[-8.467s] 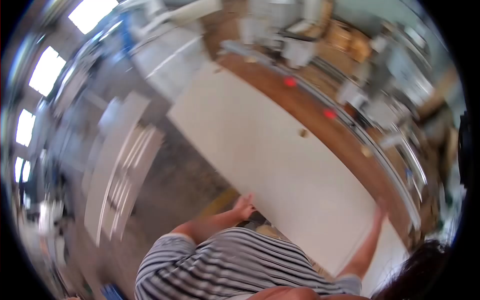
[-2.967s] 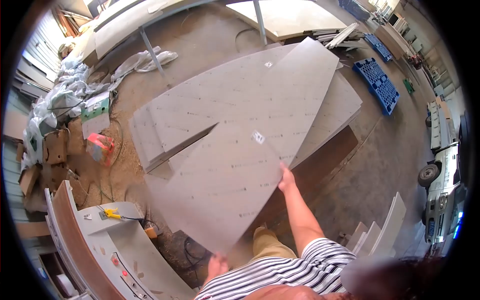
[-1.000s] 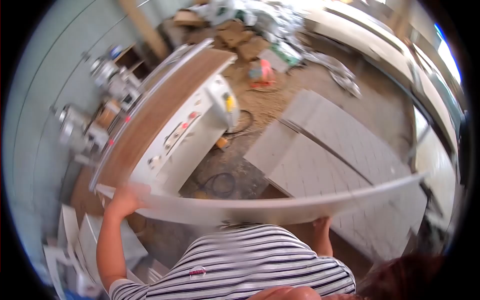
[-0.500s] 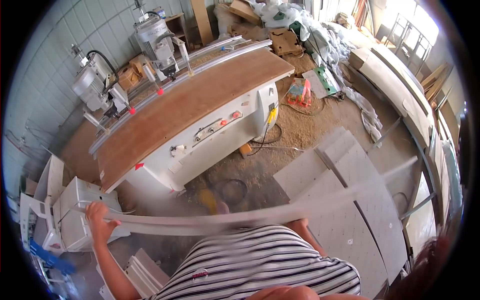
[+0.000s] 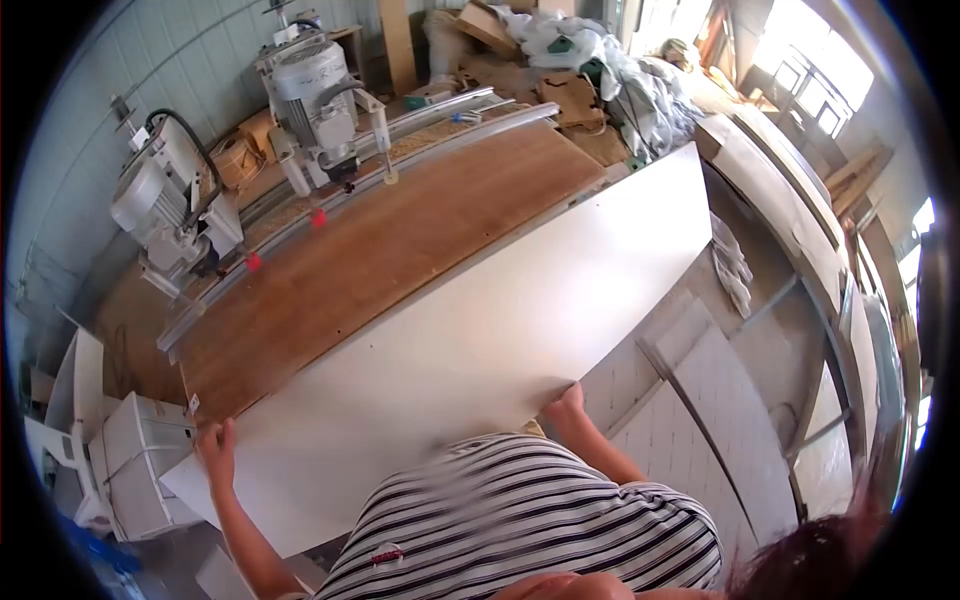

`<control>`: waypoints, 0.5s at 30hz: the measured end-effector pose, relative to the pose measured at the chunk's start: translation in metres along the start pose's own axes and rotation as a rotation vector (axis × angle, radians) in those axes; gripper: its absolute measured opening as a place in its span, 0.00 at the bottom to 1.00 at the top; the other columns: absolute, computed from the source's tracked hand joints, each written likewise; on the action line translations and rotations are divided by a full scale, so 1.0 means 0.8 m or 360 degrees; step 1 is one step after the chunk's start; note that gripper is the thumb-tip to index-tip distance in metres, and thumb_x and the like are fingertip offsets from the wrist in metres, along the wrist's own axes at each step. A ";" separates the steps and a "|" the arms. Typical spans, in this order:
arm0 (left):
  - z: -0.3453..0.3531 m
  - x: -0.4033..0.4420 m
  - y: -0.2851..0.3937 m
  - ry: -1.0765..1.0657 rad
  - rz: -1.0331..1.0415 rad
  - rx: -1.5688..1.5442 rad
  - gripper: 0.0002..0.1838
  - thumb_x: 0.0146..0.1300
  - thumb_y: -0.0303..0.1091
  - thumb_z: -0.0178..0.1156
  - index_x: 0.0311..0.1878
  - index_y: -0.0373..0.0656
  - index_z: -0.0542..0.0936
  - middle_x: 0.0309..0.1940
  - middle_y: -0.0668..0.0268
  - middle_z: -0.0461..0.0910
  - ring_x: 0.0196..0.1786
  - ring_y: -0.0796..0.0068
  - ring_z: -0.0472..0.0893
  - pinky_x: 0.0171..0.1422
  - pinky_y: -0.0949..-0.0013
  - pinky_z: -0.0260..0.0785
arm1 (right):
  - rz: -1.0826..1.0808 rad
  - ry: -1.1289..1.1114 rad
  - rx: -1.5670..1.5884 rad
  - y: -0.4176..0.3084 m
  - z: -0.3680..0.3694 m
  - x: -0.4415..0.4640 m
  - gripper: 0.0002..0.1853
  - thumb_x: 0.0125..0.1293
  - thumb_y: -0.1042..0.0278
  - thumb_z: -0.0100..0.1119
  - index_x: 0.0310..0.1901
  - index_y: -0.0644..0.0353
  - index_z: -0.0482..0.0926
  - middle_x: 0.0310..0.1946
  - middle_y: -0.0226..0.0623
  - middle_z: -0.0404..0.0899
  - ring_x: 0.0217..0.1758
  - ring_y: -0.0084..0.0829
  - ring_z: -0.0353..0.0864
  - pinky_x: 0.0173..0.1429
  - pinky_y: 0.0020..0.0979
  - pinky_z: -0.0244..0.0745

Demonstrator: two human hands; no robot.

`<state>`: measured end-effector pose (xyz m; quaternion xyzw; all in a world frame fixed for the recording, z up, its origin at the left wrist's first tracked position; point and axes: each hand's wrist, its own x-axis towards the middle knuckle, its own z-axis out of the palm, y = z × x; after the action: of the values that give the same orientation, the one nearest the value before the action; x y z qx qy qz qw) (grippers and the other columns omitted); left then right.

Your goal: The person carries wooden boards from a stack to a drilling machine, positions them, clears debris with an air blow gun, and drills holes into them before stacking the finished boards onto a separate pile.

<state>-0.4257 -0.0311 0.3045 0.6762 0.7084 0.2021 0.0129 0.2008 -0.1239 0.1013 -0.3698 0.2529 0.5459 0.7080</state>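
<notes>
A long white panel [image 5: 480, 330] lies tilted in front of my body, its far edge along the front of a machine's brown bed [image 5: 400, 250]. On its far left edge is my left hand [image 5: 216, 448], closed on the panel with the thumb up. My right hand [image 5: 568, 402] grips the near edge, right of my striped shirt; its fingers are partly hidden beneath the panel. Two grey motor heads [image 5: 315, 95] stand behind the bed, with two red round parts [image 5: 319, 218] near its back rail.
Stacked grey panels [image 5: 690, 410] lie on the floor at the right. Farther right are a metal frame [image 5: 830, 310] and long boards [image 5: 775, 185]. Plastic sheeting [image 5: 645, 105] and cardboard are heaped at the back. A white cabinet [image 5: 145, 460] stands at the left.
The panel, seen nearly edge-on before, has tilted so its white face shows, and its far edge has come up to the brown bed. Both hands keep hold; the right hand has moved up slightly.
</notes>
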 end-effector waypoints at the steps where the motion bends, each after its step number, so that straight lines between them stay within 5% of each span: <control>1: 0.014 0.005 -0.005 0.0007 -0.0110 -0.0084 0.21 0.57 0.46 0.57 0.18 0.38 0.70 0.20 0.58 0.71 0.28 0.56 0.71 0.40 0.55 0.61 | 0.0058 -0.0003 -0.0043 -0.001 0.018 0.014 0.25 0.67 0.49 0.34 0.58 0.53 0.68 0.60 0.32 0.67 0.63 0.39 0.64 0.67 0.47 0.54; 5: 0.049 0.039 0.031 0.0040 -0.0461 -0.0101 0.23 0.57 0.48 0.57 0.17 0.38 0.72 0.19 0.56 0.73 0.26 0.56 0.73 0.37 0.53 0.63 | 0.0104 -0.0082 -0.0286 -0.016 0.088 0.072 0.26 0.63 0.47 0.38 0.57 0.52 0.69 0.61 0.33 0.67 0.64 0.40 0.62 0.67 0.52 0.52; 7: 0.081 0.051 0.033 0.0210 -0.0235 0.0172 0.22 0.57 0.48 0.57 0.20 0.38 0.76 0.19 0.57 0.74 0.25 0.59 0.74 0.35 0.55 0.65 | 0.0200 -0.0041 -0.0287 -0.031 0.134 0.088 0.26 0.62 0.47 0.40 0.57 0.51 0.69 0.60 0.33 0.67 0.64 0.40 0.63 0.67 0.52 0.52; 11: 0.173 0.075 0.008 0.0256 -0.0280 0.0403 0.28 0.57 0.58 0.56 0.19 0.38 0.75 0.16 0.59 0.73 0.22 0.63 0.71 0.30 0.59 0.62 | 0.0151 -0.0037 -0.0336 -0.093 0.179 0.163 0.29 0.62 0.41 0.39 0.58 0.51 0.68 0.61 0.32 0.65 0.65 0.41 0.61 0.67 0.51 0.52; 13: 0.189 0.103 0.043 -0.0195 -0.0756 0.0040 0.31 0.55 0.62 0.54 0.22 0.38 0.79 0.21 0.54 0.77 0.27 0.58 0.77 0.33 0.58 0.65 | 0.0116 0.0047 -0.0318 -0.133 0.190 0.215 0.31 0.62 0.38 0.38 0.59 0.50 0.67 0.62 0.32 0.64 0.65 0.41 0.60 0.68 0.51 0.51; 15: 0.184 0.132 0.130 -0.0192 -0.0717 0.0280 0.34 0.55 0.65 0.51 0.24 0.36 0.79 0.24 0.49 0.78 0.31 0.56 0.79 0.38 0.56 0.67 | 0.0329 0.0253 -0.0394 -0.174 0.197 0.264 0.35 0.62 0.33 0.36 0.62 0.50 0.62 0.65 0.32 0.60 0.67 0.41 0.56 0.69 0.49 0.48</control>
<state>-0.2928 0.1106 0.2282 0.5105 0.8541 0.0908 0.0411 0.3856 0.1080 0.0694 -0.4683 0.2755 0.6117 0.5750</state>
